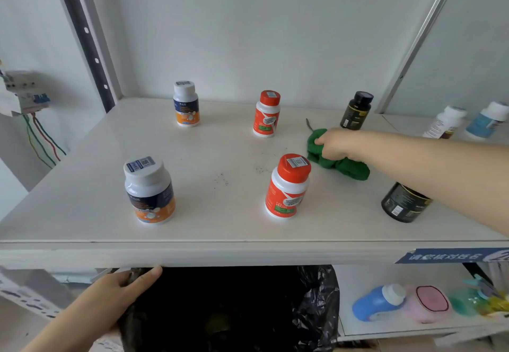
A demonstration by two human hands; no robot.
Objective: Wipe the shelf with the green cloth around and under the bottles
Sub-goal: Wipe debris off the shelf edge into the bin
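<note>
The green cloth [349,168] lies bunched on the right half of the shelf [82,186], between the rear black bottle [356,111] and the front red bottle [287,186], close to that bottle's cap but apart from it. Your right hand [334,144] sits on top of it, fingers [321,140] curled down and clamped into the folds. The cloth bulges out to the left past your fingertips and trails out from under the heel of your hand towards the front right. Your forearm crosses over the front black jar [405,203] and hides its top.

Left of the cloth, dark specks of dirt [220,179] lie scattered on the white surface between the two red bottles and out towards the middle. The rear red bottle [266,113] stands upright behind them. The two white-capped navy-and-orange bottles stand well to the left, one at the rear [186,104], one at the front [150,190].

Below the shelf's front edge, your left hand [121,294] holds the rim of a black bin bag [234,310], thumb and fingers pinching the plastic, the fingers reaching up to the edge's underside. On the lower shelf to the right lie a blue bottle [377,300] and a pink container [429,303].
</note>
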